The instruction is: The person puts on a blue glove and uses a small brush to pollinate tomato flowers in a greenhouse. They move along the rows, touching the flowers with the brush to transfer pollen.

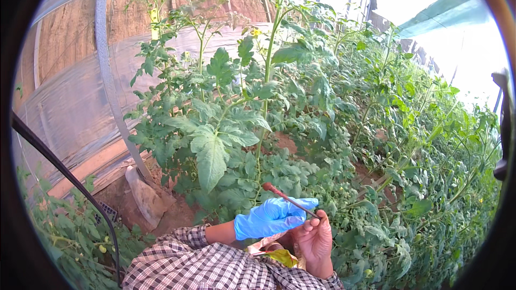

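My right hand (316, 241) is bare and pinches the lower end of a thin dark stick (300, 206) between thumb and fingers. The stick slants up to the left and ends in a thicker reddish-brown tip (271, 188). A blue disposable glove covers my left hand (266, 219), whose fingers point right, thumb apart. The stick crosses just over these gloved fingers; whether it touches them is not clear. Close beyond the hands stands a tall tomato plant (267, 64) with a broad drooping leaf (211, 157). A yellow-green item (284, 257), only partly visible, lies below my hands.
Dense tomato foliage (383, 217) fills the right side. At left a grey metal post (105, 60) leans before plastic sheeting (72, 117) and an earthen wall (66, 48). A black cable (68, 173) curves down the left edge. Small green tomatoes (102, 248) hang low left.
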`<state>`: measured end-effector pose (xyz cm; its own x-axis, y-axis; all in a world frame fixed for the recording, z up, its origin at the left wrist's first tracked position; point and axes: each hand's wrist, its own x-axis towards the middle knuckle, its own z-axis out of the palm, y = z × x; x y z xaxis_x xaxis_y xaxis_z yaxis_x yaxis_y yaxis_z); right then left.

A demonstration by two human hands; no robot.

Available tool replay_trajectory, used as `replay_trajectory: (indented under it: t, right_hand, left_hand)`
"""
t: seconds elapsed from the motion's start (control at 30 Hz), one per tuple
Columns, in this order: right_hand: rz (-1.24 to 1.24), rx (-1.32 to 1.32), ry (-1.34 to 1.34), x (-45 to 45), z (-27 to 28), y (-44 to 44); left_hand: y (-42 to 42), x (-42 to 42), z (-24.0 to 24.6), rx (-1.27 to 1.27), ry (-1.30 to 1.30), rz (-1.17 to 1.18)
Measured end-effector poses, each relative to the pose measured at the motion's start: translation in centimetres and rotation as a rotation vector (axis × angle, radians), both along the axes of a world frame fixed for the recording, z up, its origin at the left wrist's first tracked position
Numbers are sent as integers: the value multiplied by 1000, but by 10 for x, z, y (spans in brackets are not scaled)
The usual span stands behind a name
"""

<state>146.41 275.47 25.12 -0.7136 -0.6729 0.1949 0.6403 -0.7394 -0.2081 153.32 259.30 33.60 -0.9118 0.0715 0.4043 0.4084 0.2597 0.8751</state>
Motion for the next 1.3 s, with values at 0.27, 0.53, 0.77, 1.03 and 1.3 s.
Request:
replay_trajectory:
  t: [0.27,0.53,0.77,1.03,1.3]
  right_hand:
    - [-25,-170,-138,-28,15,14]
    - [-135,-53,-165,-42,41,2]
    - [-146,16,-111,-37,38,-4]
    - [-261,76,-81,-14,33,-9]
    - [-166,-55,-107,1,4,-5]
  left_hand:
    - [-178,84,75,-17,106,16]
    - [-285,-7,219,-41,226,638]
    - [-286,-80,174,-17,-19,-114]
    - [-216,-49,180,-510,122,-66]
    - [-272,-39,142,-166,216,165]
